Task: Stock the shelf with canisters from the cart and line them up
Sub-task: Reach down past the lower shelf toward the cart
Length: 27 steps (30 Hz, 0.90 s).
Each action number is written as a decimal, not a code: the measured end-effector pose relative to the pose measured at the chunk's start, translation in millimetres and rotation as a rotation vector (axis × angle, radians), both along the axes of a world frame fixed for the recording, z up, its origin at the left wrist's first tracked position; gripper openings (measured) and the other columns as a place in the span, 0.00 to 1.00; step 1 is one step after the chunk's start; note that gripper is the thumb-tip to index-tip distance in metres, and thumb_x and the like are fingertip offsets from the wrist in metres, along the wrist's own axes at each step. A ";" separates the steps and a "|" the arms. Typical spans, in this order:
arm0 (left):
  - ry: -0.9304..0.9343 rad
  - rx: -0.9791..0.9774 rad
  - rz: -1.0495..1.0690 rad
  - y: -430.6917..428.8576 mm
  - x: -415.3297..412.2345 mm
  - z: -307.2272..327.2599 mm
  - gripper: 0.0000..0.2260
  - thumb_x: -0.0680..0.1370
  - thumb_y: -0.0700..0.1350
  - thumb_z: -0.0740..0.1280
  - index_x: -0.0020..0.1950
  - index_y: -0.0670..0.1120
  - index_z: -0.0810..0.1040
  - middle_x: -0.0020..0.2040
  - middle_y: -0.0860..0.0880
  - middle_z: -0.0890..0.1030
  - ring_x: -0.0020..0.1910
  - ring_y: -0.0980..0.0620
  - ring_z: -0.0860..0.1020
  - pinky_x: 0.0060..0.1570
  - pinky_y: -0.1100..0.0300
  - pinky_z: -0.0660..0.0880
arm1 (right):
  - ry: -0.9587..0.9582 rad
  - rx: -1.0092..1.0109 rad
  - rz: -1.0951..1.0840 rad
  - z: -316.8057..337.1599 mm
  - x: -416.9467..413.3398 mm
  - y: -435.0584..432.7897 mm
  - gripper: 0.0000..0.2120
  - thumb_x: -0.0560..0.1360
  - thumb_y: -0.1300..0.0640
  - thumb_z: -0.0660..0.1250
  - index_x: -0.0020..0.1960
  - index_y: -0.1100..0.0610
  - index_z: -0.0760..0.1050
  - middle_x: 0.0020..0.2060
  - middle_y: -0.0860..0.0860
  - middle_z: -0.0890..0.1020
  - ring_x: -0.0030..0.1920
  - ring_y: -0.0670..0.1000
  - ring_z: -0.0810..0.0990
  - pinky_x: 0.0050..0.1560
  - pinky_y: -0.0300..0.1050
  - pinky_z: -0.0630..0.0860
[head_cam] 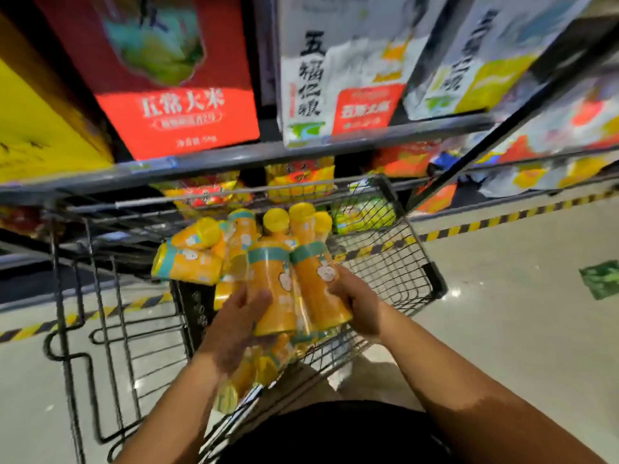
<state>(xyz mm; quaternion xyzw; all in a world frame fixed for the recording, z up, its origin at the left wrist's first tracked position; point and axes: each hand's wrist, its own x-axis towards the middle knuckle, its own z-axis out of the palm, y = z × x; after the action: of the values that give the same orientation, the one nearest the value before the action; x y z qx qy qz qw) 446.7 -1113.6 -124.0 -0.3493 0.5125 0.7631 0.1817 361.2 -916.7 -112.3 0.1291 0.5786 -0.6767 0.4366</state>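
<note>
Left hand [234,316] and right hand [360,304] over the cart [418,256], each grasping a canister.
Left-held canister [269,293] and right-held canister [316,289] touch side by side, tilted toward the shelf [234,159]; more canisters [191,262] lie piled inside the cart.

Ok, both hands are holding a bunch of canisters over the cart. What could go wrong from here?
1. The left hand and right hand squeeze several canisters between them; a middle one may slip and drop into the cart or onto the floor.
2. The shelf rail hangs close above; lifting the bunch could knock it against the rail.
3. The heap left in the cart lies on its sides and may roll.
</note>
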 end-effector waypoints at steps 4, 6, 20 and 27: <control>0.146 -0.084 -0.143 25.1 -26.0 36.1 0.24 0.66 0.53 0.76 0.61 0.51 0.77 0.55 0.50 0.86 0.50 0.47 0.85 0.47 0.45 0.83 | 0.208 0.051 -0.067 36.8 0.3 28.1 0.24 0.68 0.53 0.74 0.62 0.57 0.76 0.53 0.56 0.86 0.54 0.55 0.84 0.55 0.49 0.81; 0.191 -0.053 -0.186 41.9 -37.7 49.1 0.25 0.68 0.50 0.74 0.64 0.49 0.77 0.57 0.47 0.85 0.53 0.46 0.85 0.50 0.48 0.82 | 0.243 0.020 -0.110 51.1 2.3 46.9 0.25 0.72 0.54 0.74 0.67 0.58 0.74 0.56 0.56 0.85 0.57 0.58 0.84 0.54 0.52 0.82; 0.216 0.012 -0.174 290.5 -85.4 110.0 0.24 0.68 0.48 0.73 0.62 0.40 0.79 0.51 0.38 0.85 0.45 0.41 0.85 0.43 0.47 0.83 | 0.489 0.134 -0.391 100.4 0.3 274.4 0.23 0.70 0.54 0.78 0.62 0.49 0.74 0.49 0.44 0.86 0.49 0.46 0.86 0.44 0.42 0.81; 0.311 0.079 -0.283 448.7 -113.6 124.1 0.24 0.66 0.45 0.77 0.61 0.42 0.77 0.45 0.39 0.84 0.39 0.41 0.83 0.46 0.43 0.80 | 0.553 0.245 -0.518 118.3 3.3 438.5 0.29 0.63 0.44 0.75 0.61 0.46 0.72 0.47 0.43 0.85 0.47 0.44 0.85 0.47 0.44 0.81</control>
<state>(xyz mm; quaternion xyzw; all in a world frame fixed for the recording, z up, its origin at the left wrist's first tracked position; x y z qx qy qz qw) 333.1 -664.9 0.1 -0.1444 0.5480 0.7943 0.2191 364.5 -478.2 6.1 0.1348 0.6992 -0.6995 0.0605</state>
